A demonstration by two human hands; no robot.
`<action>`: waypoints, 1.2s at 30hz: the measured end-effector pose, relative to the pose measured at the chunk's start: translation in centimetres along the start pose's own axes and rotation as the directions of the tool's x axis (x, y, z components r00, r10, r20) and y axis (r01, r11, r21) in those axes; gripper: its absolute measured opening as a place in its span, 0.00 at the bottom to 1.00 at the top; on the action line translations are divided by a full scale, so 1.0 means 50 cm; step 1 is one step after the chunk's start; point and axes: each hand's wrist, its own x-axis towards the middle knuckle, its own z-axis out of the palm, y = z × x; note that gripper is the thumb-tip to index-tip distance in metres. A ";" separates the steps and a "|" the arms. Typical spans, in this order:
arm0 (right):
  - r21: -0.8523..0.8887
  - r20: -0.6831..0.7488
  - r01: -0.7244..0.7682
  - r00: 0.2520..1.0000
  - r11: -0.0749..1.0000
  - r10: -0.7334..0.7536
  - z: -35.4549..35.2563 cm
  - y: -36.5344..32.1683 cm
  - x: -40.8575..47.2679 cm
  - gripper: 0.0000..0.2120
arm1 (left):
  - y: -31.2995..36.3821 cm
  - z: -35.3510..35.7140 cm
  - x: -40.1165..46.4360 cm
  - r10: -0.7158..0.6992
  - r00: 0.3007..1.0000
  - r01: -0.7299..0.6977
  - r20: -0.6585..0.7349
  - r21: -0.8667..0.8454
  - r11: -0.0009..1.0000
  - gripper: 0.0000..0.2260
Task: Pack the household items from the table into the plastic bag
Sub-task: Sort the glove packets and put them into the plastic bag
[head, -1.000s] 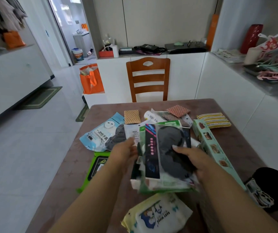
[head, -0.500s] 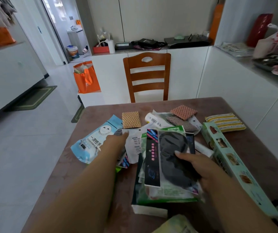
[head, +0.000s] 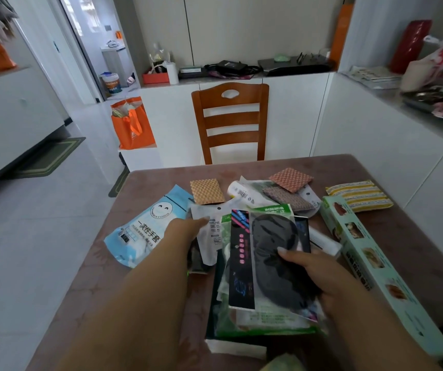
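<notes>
My right hand (head: 319,274) grips a stack of flat packets just above the table (head: 391,236). On top is a black scrubber packet (head: 268,253), with a green packet (head: 268,319) under it. My left hand (head: 185,231) reaches forward, fingers closed on the left edge of a white packet (head: 209,236). A blue glove packet (head: 145,231) lies just to its left. Behind them lie a tan cloth (head: 207,191), a white tube (head: 241,194), an orange cloth (head: 291,179) and yellow striped sponges (head: 359,195). I cannot pick out the plastic bag.
A long pale green box (head: 370,263) lies along the table's right side, next to my right hand. A wooden chair (head: 231,124) stands at the far edge. An orange bag (head: 132,127) sits on a low white stand to the left. White counters run along the right.
My left hand left the stack and reached forward to the white packet. My right hand kept the stack. The view lifted, so the wet wipes pack slid out at the bottom.
</notes>
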 end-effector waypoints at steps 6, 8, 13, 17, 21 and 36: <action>-0.028 0.001 -0.027 1.000 0.999 0.027 -0.005 0.002 -0.002 0.10 | 0.003 -0.024 -0.013 0.183 0.980 -0.191 -0.085 -0.107 0.976 0.12; -0.029 0.003 -0.033 0.999 0.999 0.033 -0.010 -0.002 -0.005 0.11 | 0.019 -0.068 -0.026 0.255 0.956 -0.286 -0.147 -0.252 0.925 0.09; -0.056 0.009 -0.025 1.000 0.998 0.025 -0.016 -0.011 -0.027 0.09 | 0.081 -0.224 -0.084 0.430 0.867 -0.492 -0.251 -0.567 0.660 0.06; 0.025 0.023 -0.028 0.999 0.999 0.028 -0.013 -0.014 -0.046 0.16 | 0.102 -0.259 -0.203 0.497 0.868 -0.345 0.021 -0.694 0.632 0.07; 0.290 0.116 -0.004 0.993 0.957 -0.031 -0.021 -0.030 -0.070 0.27 | 0.035 -0.122 -0.316 0.406 0.824 -0.120 0.395 -0.579 0.807 0.12; 0.033 0.009 -0.006 1.000 0.999 0.006 0.008 -0.009 -0.082 0.14 | -0.021 0.014 -0.331 0.298 0.952 -0.302 0.075 0.048 0.952 0.12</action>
